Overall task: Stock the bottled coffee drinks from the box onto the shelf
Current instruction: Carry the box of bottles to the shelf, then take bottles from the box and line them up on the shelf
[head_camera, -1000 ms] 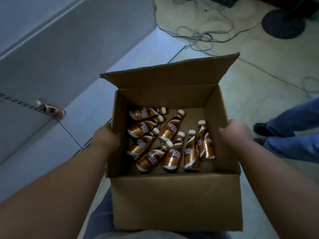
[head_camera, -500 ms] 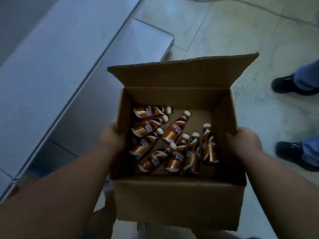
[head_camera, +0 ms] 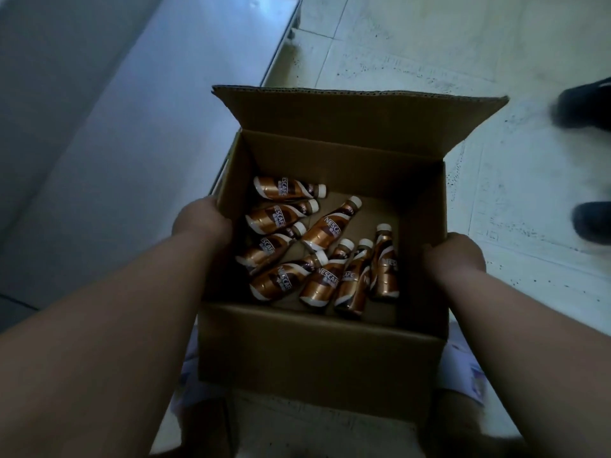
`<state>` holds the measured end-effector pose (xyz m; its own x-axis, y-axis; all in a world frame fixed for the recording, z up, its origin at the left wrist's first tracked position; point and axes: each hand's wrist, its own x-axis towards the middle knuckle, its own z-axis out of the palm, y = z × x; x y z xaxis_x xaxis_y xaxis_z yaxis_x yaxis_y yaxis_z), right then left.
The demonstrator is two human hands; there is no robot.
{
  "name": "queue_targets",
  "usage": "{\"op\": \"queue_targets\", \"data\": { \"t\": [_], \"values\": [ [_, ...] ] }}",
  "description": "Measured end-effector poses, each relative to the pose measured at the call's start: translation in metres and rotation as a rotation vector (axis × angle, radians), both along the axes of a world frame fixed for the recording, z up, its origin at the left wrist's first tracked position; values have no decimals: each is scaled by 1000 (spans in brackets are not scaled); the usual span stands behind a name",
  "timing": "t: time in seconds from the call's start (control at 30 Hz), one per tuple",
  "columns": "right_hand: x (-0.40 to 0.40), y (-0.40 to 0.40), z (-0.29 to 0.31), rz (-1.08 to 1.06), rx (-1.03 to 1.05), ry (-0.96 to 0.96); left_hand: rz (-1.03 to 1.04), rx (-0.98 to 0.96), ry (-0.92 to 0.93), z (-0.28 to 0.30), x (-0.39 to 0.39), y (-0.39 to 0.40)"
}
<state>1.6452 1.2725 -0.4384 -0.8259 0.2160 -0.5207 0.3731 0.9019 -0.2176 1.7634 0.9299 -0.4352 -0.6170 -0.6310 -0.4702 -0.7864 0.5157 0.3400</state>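
You hold the box [head_camera: 317,352] between both hands above the tiled floor [head_camera: 413,44], with its far flap [head_camera: 357,110] standing open. Your left hand [head_camera: 201,223] presses against the left wall at the rim, and your right hand [head_camera: 454,256] presses against the right wall; both hands are closed on cardboard, though the fingertips are hidden and you cannot tell how far they wrap over or under the walls. The bottles [head_camera: 319,246] lie loose on their sides on the box bottom, eight by count, four stacked toward the left wall and four fanned toward the near right, several touching one another. None stands on the shelf [head_camera: 109,133], which runs along the left of the scene, so stocking has not begun. Judge the load as moderate: filled drinks, free to roll, so keep the box level or the weight shifts to one wall. The cardboard is stiff at the corners but flexes at mid-wall; support it low if you carry it further. Each bottle appears to be smooth, sleeve-wrapped plastic, likely slick and rigid enough for a firm grasp. Take one around the wide lower body, not the narrow neck or white cap. Begin with the diagonal bottle [head_camera: 330,226] near the middle, which lies clearest of the others. A dark shoe [head_camera: 591,223] stands on the floor to the right, clear of the box.
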Motion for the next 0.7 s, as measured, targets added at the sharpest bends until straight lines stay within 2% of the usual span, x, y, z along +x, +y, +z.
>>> {"op": "queue_targets", "data": {
  "t": [0.27, 0.43, 0.57, 0.7],
  "values": [
    [19, 5, -33, -36, 2, 4, -61, -54, -1, -35, -3, 3],
    [17, -6, -10, 5, 106, -130, -23, -104, -18, -11, -1, 13],
    [36, -16, 28, 277, 269, -284, 33, -161, 65, 30, 21, 45],
    [62, -30, 52, 299, 283, -109, -65, -115, 116, 54, 34, 85]
  ]
}}
